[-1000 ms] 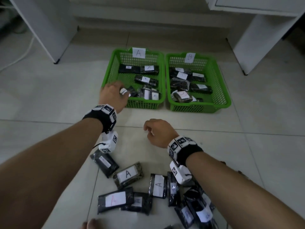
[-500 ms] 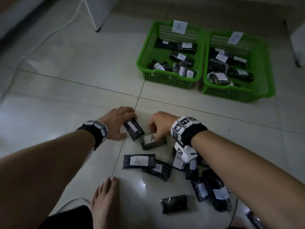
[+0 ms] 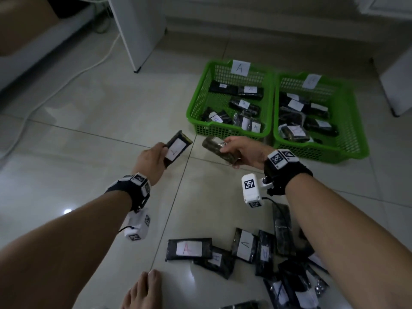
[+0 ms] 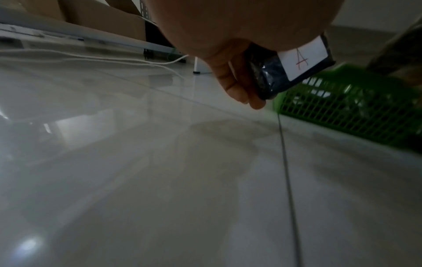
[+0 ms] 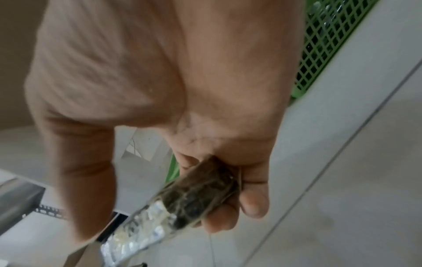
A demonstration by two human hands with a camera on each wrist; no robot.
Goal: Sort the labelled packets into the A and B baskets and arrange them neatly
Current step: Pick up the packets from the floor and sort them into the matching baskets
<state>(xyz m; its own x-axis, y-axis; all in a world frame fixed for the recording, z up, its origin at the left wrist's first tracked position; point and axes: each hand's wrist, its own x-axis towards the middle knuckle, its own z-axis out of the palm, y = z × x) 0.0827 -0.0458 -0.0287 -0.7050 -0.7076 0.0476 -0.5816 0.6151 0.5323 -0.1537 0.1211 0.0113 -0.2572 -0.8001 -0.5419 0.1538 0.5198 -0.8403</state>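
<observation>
The left hand (image 3: 153,160) grips a packet (image 3: 177,148) label-up, so its A reads clearly; the right hand (image 3: 244,151) clasps a second packet (image 3: 219,148), label probably A but mostly covered. Both are raised off the floor, just short of basket A (image 3: 199,103), for dropping in; more packets (image 3: 189,249) lie near the foot.

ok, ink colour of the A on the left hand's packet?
Red, on a white label; left wrist view shows it best.
</observation>
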